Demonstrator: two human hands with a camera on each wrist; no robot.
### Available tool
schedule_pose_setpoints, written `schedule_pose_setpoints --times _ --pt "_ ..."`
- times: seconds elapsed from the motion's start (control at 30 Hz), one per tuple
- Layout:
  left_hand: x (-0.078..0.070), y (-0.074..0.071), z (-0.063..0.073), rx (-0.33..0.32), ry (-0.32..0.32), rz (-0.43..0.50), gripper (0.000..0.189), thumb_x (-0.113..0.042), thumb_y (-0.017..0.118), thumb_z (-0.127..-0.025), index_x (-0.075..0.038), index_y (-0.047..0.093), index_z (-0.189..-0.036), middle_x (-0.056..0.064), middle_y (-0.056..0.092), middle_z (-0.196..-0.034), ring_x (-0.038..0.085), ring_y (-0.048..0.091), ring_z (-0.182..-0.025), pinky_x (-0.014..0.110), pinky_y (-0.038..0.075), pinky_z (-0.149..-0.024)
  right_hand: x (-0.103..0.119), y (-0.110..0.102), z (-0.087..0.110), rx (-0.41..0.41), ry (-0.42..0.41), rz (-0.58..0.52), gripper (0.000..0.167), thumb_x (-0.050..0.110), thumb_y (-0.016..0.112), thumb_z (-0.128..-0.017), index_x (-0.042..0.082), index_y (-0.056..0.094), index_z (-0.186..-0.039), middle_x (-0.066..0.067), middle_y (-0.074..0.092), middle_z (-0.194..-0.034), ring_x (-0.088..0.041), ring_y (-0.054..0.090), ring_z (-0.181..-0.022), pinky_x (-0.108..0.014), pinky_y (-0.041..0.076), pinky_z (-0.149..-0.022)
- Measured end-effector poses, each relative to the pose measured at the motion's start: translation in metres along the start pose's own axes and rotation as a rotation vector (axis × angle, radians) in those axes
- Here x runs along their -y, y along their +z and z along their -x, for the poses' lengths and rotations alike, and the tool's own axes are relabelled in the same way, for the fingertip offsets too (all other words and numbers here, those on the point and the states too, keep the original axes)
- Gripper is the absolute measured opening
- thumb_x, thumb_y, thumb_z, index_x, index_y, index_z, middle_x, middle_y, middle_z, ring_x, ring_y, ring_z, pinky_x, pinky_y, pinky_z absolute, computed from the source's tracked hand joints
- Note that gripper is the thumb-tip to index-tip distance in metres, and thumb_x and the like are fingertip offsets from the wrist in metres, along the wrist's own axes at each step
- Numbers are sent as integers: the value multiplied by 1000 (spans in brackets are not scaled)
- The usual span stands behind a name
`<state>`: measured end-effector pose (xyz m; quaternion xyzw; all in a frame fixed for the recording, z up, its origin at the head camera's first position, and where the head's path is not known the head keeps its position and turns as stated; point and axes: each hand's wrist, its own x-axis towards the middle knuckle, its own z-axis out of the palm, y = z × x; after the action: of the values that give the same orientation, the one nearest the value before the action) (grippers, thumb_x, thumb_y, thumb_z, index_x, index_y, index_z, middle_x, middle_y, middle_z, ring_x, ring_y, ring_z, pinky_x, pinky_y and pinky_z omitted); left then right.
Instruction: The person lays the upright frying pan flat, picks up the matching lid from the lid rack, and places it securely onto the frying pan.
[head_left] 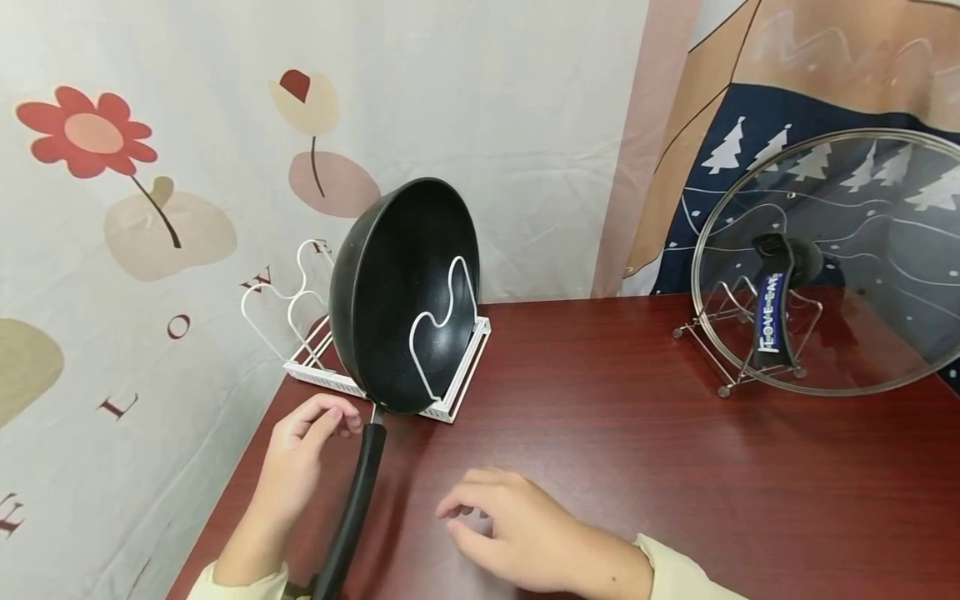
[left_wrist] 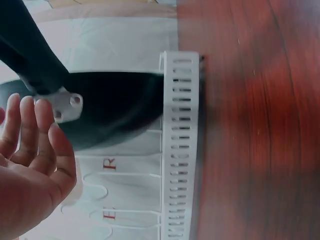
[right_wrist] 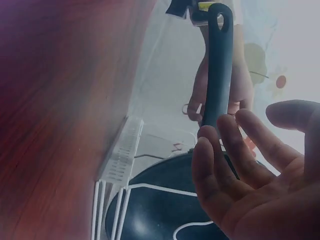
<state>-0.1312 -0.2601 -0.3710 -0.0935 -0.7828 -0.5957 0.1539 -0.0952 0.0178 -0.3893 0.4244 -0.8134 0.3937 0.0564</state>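
Note:
A black wok (head_left: pixel 405 308) stands on edge in a white wire rack (head_left: pixel 461 375), its open side facing right. Its long black handle (head_left: pixel 357 500) points toward me. Just left of where the handle joins the pan is my left hand (head_left: pixel 296 458), fingers loosely bent and holding nothing. In the left wrist view those fingertips (left_wrist: pixel 43 107) overlap the metal handle bracket (left_wrist: pixel 67 104). My right hand (head_left: pixel 525 533) hovers over the table to the right of the handle, fingers relaxed, nothing in it.
At the right, a large glass lid (head_left: pixel 885 317) with a black knob handle (head_left: pixel 772 300) leans upright in a small metal wire stand (head_left: pixel 738 358). Both racks stand on the dark red wooden table (head_left: pixel 600 417). A patterned cloth (head_left: pixel 525 125) hangs behind and along the left.

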Motion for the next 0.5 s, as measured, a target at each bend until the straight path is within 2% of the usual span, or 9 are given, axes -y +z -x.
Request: schedule_pose_setpoints --times 0.13,0.3,0.4,0.5 --pt "9 -3 -6 62 0 -7 24 -1 44 -103 10 62 -92 -4 68 -79 10 66 -73 22 51 -68 0 5 -5 3 50 -135 11 17 65 -94 21 72 -102 13 68 -92 5 60 -86 -8 48 -75" --pt "22 -6 -7 189 -4 -51 35 -7 33 -107 11 61 -96 -10 66 -79 8 62 -71 25 50 -62 2 16 -12 42 210 -337 11 23 63 -96 23 72 -102 13 67 -92 9 55 -81 -12 50 -71" --pt "29 -6 -9 323 -3 -51 46 -13 25 -110 14 62 -102 -13 69 -87 6 65 -77 24 52 -68 3 24 -16 40 282 -445 13 25 62 -96 21 73 -103 11 68 -91 8 56 -78 -15 51 -72" --pt "32 -5 -12 496 -40 23 56 -20 18 -111 18 60 -112 -7 73 -97 10 70 -88 24 54 -79 3 32 -21 46 343 -579 16 24 63 -96 16 72 -106 6 69 -91 6 58 -71 -16 51 -68"
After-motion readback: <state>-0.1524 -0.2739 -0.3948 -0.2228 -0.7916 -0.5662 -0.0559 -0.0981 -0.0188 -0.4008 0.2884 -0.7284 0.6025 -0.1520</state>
